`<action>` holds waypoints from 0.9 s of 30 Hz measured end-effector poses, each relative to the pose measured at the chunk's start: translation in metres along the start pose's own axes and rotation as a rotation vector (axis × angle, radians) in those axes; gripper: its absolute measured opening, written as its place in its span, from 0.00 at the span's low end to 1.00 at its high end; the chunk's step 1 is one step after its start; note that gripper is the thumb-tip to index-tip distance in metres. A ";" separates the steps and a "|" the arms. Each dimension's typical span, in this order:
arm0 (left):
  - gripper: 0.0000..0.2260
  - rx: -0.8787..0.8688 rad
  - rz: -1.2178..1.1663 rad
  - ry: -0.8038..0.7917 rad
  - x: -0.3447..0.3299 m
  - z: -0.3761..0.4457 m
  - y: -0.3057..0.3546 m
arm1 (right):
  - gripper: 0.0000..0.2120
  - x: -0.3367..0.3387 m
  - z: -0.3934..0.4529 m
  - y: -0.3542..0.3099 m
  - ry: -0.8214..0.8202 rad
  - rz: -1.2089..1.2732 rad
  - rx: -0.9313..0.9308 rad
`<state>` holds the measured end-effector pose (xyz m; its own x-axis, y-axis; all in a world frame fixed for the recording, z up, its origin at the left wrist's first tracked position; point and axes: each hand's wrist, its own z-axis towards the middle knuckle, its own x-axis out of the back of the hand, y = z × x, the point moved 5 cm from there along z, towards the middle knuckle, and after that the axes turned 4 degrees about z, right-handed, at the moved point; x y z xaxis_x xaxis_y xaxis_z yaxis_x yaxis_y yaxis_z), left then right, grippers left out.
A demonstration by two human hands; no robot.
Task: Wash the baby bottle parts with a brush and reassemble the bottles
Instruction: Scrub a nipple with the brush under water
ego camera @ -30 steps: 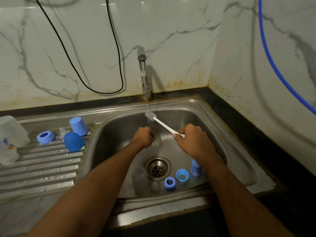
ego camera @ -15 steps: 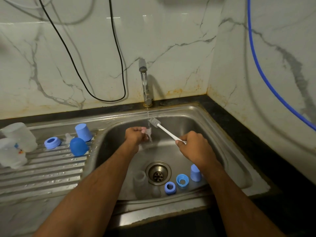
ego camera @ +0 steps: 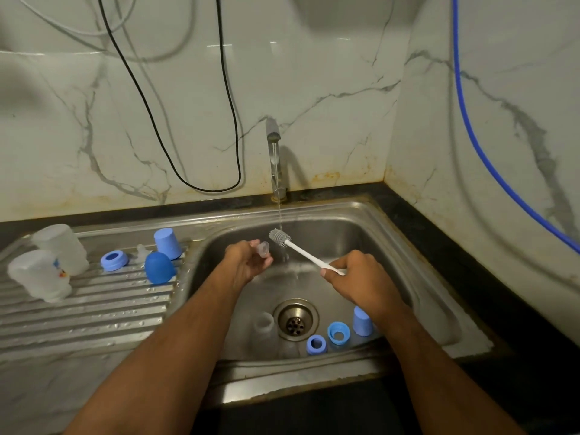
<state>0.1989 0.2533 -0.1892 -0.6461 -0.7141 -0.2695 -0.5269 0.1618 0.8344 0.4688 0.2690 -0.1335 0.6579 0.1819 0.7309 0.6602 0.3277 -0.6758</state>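
A steel sink (ego camera: 417, 255) with a ribbed drainboard (ego camera: 94, 312) holds two clear bottles (ego camera: 47, 268) lying on the board's far left, near a blue ring (ego camera: 114, 260) and two blue caps (ego camera: 163, 255). In the basin, around the drain (ego camera: 295, 320), sit a clear bottle neck (ego camera: 263, 324), two blue rings (ego camera: 328, 339) and a blue cap (ego camera: 362, 321). Under the tap's (ego camera: 273, 158) running water, the right hand (ego camera: 361, 281) grips the white brush (ego camera: 301, 251) by its handle, while the left hand (ego camera: 248, 262) pinches a small clear teat (ego camera: 263, 247) just beside the bristles.
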 end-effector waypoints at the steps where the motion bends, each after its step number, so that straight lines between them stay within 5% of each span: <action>1: 0.13 0.003 -0.022 0.004 0.003 -0.001 0.003 | 0.15 0.000 0.000 -0.002 -0.013 -0.006 0.004; 13: 0.05 0.064 -0.461 0.005 0.012 0.001 0.008 | 0.13 0.010 0.026 -0.045 -0.040 -0.130 0.201; 24: 0.12 -0.070 -0.302 0.073 0.027 0.032 0.018 | 0.17 -0.010 0.034 -0.025 -0.146 -0.176 0.264; 27: 0.08 -0.091 -0.248 0.072 0.026 0.027 0.019 | 0.14 -0.010 0.028 -0.030 -0.163 -0.216 0.308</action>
<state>0.1571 0.2560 -0.1940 -0.4609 -0.7717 -0.4383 -0.6102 -0.0830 0.7879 0.4323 0.2831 -0.1178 0.4335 0.2149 0.8752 0.6209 0.6326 -0.4629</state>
